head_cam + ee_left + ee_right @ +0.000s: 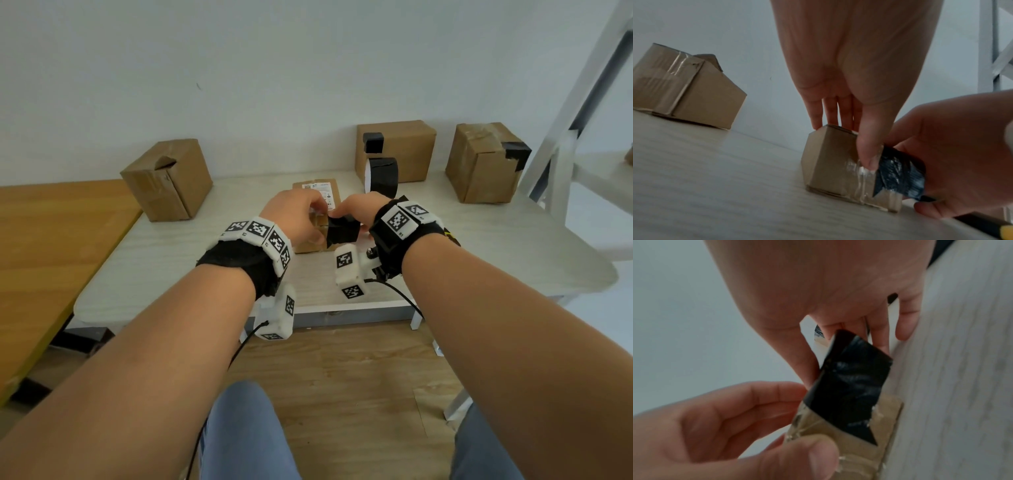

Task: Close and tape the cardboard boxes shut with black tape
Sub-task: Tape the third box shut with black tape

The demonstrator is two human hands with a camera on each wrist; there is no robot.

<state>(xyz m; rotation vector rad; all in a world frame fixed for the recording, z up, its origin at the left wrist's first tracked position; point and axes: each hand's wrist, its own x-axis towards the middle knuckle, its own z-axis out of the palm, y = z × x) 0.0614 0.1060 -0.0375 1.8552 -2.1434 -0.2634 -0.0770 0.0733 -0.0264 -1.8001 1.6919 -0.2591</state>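
Observation:
A small flat cardboard box [335, 197] lies mid-table with a white label on top. My left hand [298, 219] grips it, fingers over the far edge and thumb [869, 155] on the near face. A strip of black tape [342, 231] is stuck on that near face [851, 386], over old clear tape. My right hand [356, 210] pinches the strip's upper end between thumb and fingers [879, 331]. The black tape roll [382, 178] stands on edge just behind my right hand.
Three larger cardboard boxes stand at the back of the white table [171, 260]: one at the left [168, 180], two at the right [395, 150] [486, 162] with black tape on them. A black-and-yellow object [992, 227] shows below my right hand. A wooden table [51, 246] adjoins at the left.

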